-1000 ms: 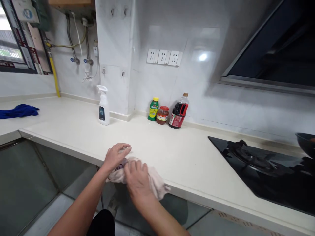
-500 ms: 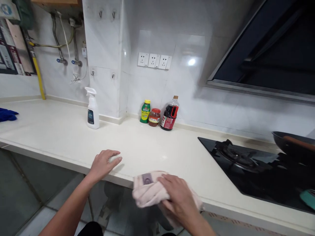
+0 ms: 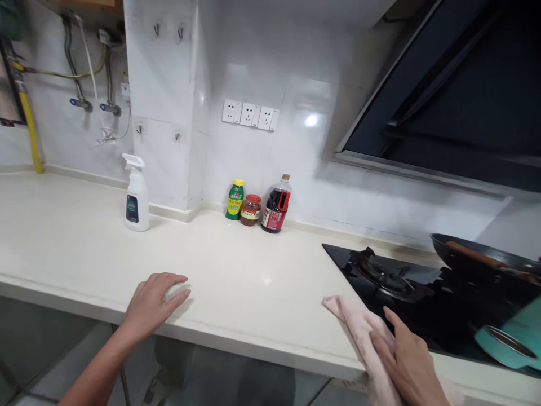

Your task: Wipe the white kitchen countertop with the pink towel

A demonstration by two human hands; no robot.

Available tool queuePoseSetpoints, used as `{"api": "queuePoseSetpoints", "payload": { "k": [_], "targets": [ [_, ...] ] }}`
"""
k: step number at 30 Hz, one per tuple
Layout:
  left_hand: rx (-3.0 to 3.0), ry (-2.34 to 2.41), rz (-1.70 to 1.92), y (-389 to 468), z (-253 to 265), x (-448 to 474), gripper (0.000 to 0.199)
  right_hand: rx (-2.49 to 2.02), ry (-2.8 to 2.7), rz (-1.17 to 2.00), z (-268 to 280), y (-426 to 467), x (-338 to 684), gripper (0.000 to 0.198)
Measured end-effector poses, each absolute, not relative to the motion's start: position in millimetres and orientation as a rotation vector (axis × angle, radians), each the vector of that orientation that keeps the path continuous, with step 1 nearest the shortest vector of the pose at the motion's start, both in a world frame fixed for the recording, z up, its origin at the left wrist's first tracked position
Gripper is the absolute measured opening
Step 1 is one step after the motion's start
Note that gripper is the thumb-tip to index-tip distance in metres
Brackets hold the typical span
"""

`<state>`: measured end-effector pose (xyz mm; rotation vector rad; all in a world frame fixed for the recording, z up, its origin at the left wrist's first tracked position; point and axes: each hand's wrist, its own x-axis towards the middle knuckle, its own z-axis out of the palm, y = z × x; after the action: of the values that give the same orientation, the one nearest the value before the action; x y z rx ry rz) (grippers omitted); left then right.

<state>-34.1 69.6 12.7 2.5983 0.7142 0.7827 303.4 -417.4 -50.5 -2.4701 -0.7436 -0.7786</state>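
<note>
My left hand (image 3: 154,304) is over the front of the white counter (image 3: 253,293), its thumb and fingers curved around a small whitish object (image 3: 176,290) whose kind I cannot make out. Farther right, my right hand (image 3: 408,355) grips a pale pink cloth (image 3: 359,330). The cloth lies across the counter's front edge beside the black gas hob (image 3: 342,262), and its lower end hangs toward the bottom of the view. My right thumb presses on the cloth, while the index finger points up over the hob's near corner.
A white spray bottle (image 3: 137,197) stands on the left. Against the wall are a green bottle (image 3: 235,200), a red-lidded jar (image 3: 251,211) and a dark sauce bottle (image 3: 275,208). A wok (image 3: 477,254) and a teal container (image 3: 513,332) are at right, below the range hood (image 3: 456,101).
My right hand has carried the pink cloth right, from the counter's middle front to beside the hob. The view has turned right, and my left hand appears lower and farther left.
</note>
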Motion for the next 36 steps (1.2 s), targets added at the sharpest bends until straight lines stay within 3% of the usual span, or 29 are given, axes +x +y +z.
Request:
{"api": "queuePoseSetpoints", "payload": {
  "k": [4, 7, 13, 19, 24, 29, 36],
  "targets": [
    [2.630, 0.680, 0.848, 73.0, 6.1, -32.9, 0.045, -2.418, -1.246, -0.586, -66.3, -421.8, 304.8, 0.051],
    [2.666, 0.649, 0.907, 75.1, 1.0, -31.8, 0.044, -2.453, -1.442, -0.397, -73.0, -425.8, 318.3, 0.051],
    [2.707, 0.620, 0.982, 80.6, -9.3, -30.2, 0.043, -2.750, -1.197, -0.408, -52.8, -380.5, 375.1, 0.063],
    [2.733, 0.624, 1.069, 73.2, -8.2, -28.3, 0.043, -2.932, -1.155, -0.331, -21.8, -292.8, 452.5, 0.051],
    [2.715, 0.684, 1.052, 64.2, -0.8, -24.2, 0.040, -3.006, -0.958, -0.259, 2.1, -217.2, 486.5, 0.051],
    [2.719, 0.691, 1.078, 64.5, -2.8, -22.1, 0.033, -2.957, -0.898, -0.150, 18.0, -138.8, 457.9, 0.057],
    [2.733, 0.662, 1.143, 63.7, -0.3, -24.0, 0.024, -2.666, -1.419, 0.022, 27.0, -27.9, 316.2, 0.053]
  ]
}}
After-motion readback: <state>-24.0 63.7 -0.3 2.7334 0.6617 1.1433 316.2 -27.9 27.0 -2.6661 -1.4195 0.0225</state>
